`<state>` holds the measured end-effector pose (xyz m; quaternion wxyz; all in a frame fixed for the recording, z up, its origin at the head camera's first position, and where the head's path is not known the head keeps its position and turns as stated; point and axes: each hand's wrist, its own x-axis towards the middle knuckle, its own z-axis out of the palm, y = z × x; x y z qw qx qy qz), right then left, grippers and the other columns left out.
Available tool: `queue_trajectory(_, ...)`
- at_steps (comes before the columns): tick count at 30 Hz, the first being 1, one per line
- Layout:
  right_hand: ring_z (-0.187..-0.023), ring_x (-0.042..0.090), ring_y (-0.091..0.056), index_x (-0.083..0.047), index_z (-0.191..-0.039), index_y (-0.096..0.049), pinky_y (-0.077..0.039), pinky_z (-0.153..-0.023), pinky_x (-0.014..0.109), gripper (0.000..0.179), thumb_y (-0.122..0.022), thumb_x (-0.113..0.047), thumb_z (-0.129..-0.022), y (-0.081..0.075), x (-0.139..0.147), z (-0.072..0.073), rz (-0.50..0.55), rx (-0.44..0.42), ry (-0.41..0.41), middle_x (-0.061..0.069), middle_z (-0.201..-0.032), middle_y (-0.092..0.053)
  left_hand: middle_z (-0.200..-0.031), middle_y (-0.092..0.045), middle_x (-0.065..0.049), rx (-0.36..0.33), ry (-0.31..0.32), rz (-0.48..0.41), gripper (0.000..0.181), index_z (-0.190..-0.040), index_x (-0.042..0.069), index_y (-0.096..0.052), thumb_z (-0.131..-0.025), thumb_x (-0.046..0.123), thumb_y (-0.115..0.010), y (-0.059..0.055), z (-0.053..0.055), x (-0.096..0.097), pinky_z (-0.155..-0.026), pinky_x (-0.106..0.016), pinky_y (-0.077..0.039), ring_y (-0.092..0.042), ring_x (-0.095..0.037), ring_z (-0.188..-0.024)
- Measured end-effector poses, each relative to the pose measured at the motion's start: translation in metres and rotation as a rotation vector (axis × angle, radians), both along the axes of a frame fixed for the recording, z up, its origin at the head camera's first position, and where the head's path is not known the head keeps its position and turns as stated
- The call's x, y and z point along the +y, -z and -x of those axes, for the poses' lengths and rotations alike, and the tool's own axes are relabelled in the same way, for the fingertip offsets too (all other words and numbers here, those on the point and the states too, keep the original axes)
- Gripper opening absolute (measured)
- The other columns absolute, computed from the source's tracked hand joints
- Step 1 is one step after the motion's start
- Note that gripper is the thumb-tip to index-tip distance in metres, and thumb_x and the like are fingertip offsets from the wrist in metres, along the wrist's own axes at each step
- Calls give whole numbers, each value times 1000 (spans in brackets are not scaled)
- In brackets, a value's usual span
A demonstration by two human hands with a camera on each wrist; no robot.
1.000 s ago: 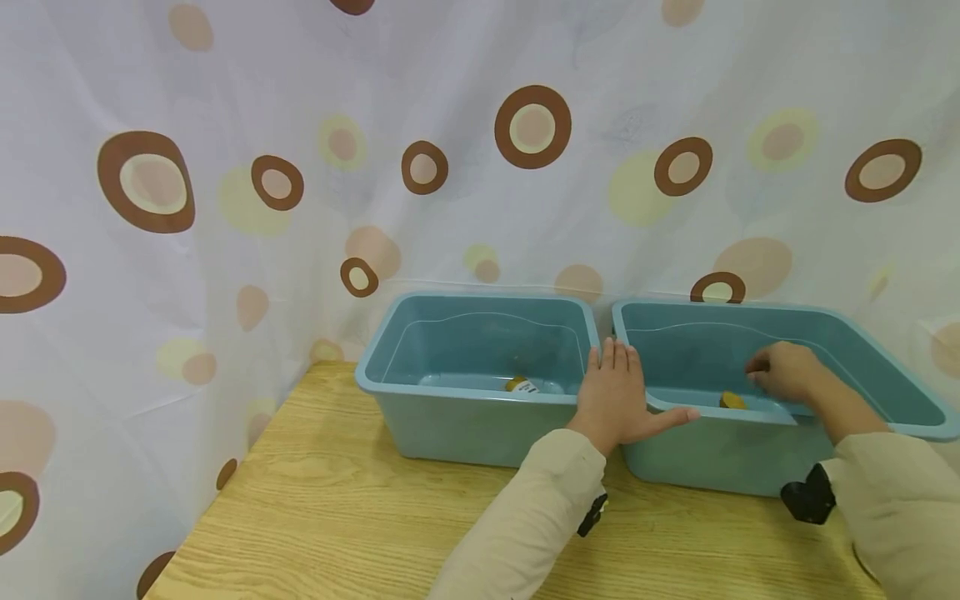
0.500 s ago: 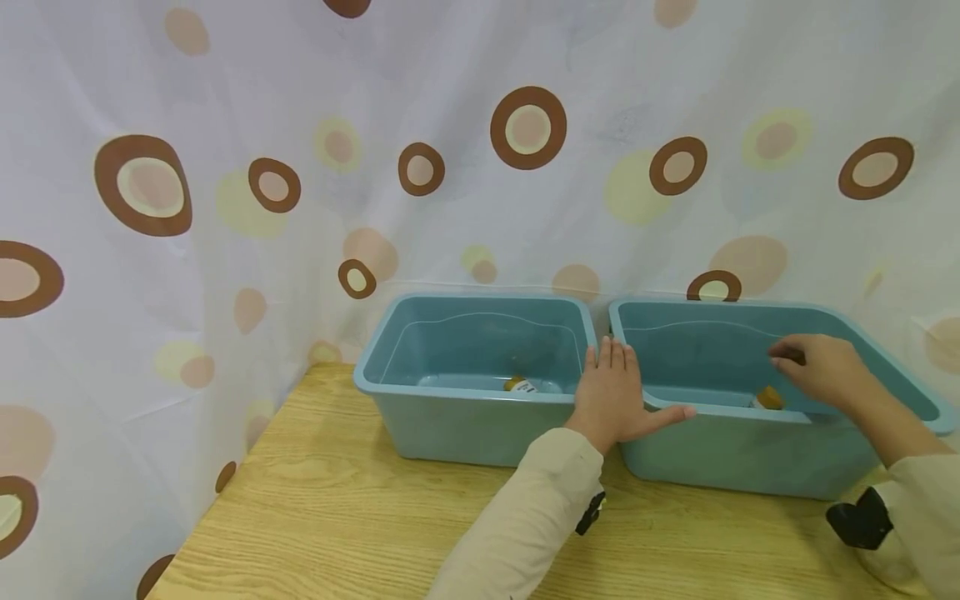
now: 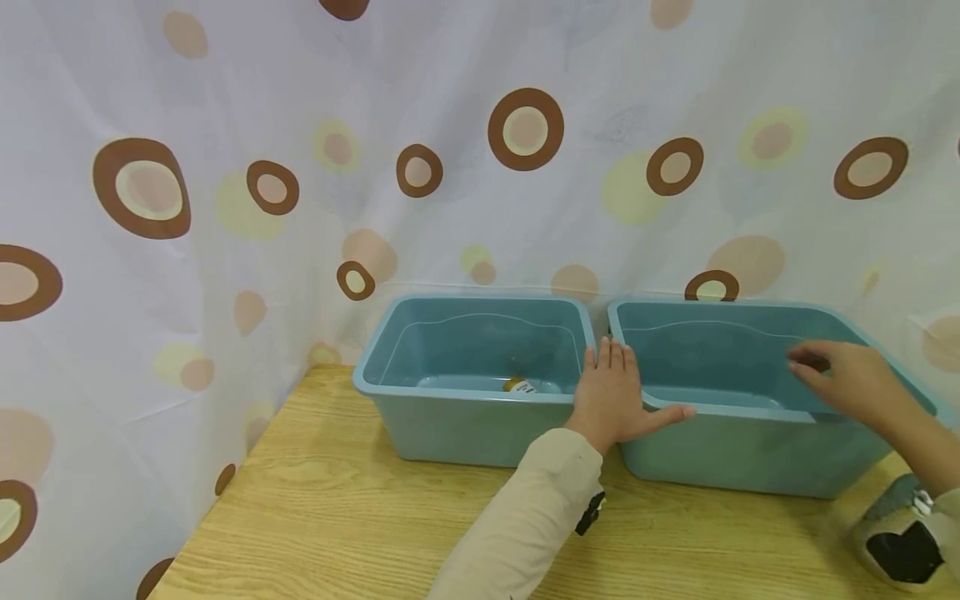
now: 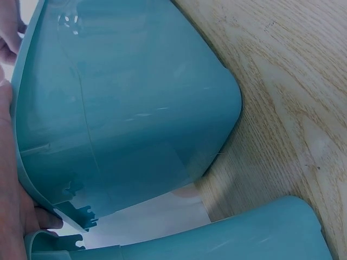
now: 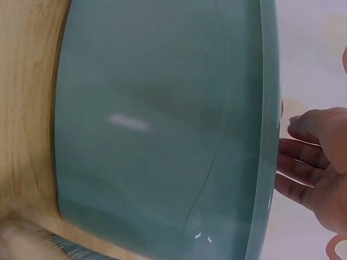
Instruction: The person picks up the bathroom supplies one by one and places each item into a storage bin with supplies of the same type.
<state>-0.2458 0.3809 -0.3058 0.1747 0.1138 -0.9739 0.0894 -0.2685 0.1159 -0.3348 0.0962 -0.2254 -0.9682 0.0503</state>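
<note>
Two blue plastic bins stand side by side, a left bin [image 3: 457,429] and a right bin [image 3: 720,454]. My left hand [image 3: 609,396] rests across their neighbouring rims, fingers straight and thumb stretched to the right. In the left wrist view that hand [image 4: 13,179] lies along the rim. My right hand [image 3: 855,383] hovers over the right bin's right side, fingers loosely bent. Nothing is in it; the right wrist view shows the hand [image 5: 320,168] with bare fingers beyond the rim. A small container [image 3: 519,385] with a yellow-orange end and white label lies inside the left bin.
The wooden table [image 3: 315,492] runs out in front of the bins. Behind them hangs a white curtain [image 3: 465,75] with brown rings. A rounded object with a greyish top [image 3: 891,502] stands at the right front, partly covered by the right wrist's black camera [image 3: 903,554].
My right hand has moved right and away from the bin floor. The yellow-orange item in the right bin shifted rightward, then dropped out of sight. My left hand has stayed on the rims.
</note>
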Motion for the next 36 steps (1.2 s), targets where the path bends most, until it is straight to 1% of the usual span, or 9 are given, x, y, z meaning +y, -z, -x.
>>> queue_trajectory(4, -76, 42, -59, 16, -101, -60, -47, -60, 49, 27, -61, -7, -87, 8, 10, 0, 3, 16, 19, 28, -86, -63, -155, -22, -4, 3, 0, -8, 103, -149, 13, -19, -76, 85, -19, 0, 0, -1, -118, -34, -17, -17, -19, -145)
queue_trajectory(8, -72, 38, -59, 12, -99, -62, -47, -57, 45, 29, -59, -16, -91, 20, 24, 2, -26, 101, 27, 24, -82, -65, -155, -22, -5, 0, 3, -20, 103, -149, 13, -18, -76, 85, -19, 1, 1, -2, -118, -34, -17, -16, -19, -145)
queue_trajectory(10, -71, 39, -59, 12, -98, -63, -47, -56, 45, 30, -60, -17, -91, 21, 26, 0, -34, 121, 32, 25, -82, -65, -155, -22, -5, -2, 2, -24, 103, -149, 12, -18, -76, 85, -19, 1, 1, -2, -118, -34, -16, -16, -19, -145)
queue_trajectory(11, -71, 39, -59, 12, -97, -63, -48, -55, 45, 31, -60, -18, -91, 21, 26, -2, -32, 128, 32, 26, -82, -64, -155, -22, -5, -2, 2, -23, 103, -149, 12, -18, -76, 85, -19, 1, 1, -2, -118, -34, -16, -16, -20, -145)
queue_trajectory(15, -77, 48, -57, 16, -99, -60, -47, -59, 51, 33, -62, -14, -88, 12, 17, -15, 1, 88, 39, 36, -93, -60, -155, -22, -5, -2, 2, -20, 103, -149, 12, -18, -76, 85, -19, 1, 1, -3, -118, -35, -17, -17, -20, -144)
queue_trajectory(17, -79, 49, -56, 17, -100, -60, -47, -61, 52, 34, -62, -14, -88, 11, 15, -21, 8, 92, 47, 39, -98, -58, -155, -22, -5, -3, 3, -20, 103, -149, 12, -18, -77, 85, -19, 1, 1, -3, -118, -35, -17, -17, -20, -144)
queue_trajectory(24, -84, 51, -55, 17, -101, -59, -46, -65, 56, 33, -62, -13, -88, 10, 13, -34, 31, 128, 67, 39, -100, -57, -154, -22, -6, 5, 4, -18, 103, -149, 12, -18, -77, 85, -19, 1, 1, -4, -118, -35, -18, -17, -20, -144)
queue_trajectory(30, -88, 54, -49, 19, -106, -54, -43, -69, 60, 40, -57, -18, -92, 11, 18, -43, 64, 100, 79, 43, -105, -51, -155, -21, -6, 6, -1, -15, 103, -150, 12, -17, -77, 85, -18, 1, 2, -5, -118, -35, -18, -17, -20, -144)
queue_trajectory(36, -87, 51, -46, 22, -104, -53, -41, -68, 60, 38, -55, -15, -94, 19, 23, -49, 122, 172, 50, 45, -104, -49, -155, -20, -6, -5, -7, -22, 103, -150, 12, -16, -77, 84, -19, 0, 2, -5, -118, -35, -17, -16, -19, -145)
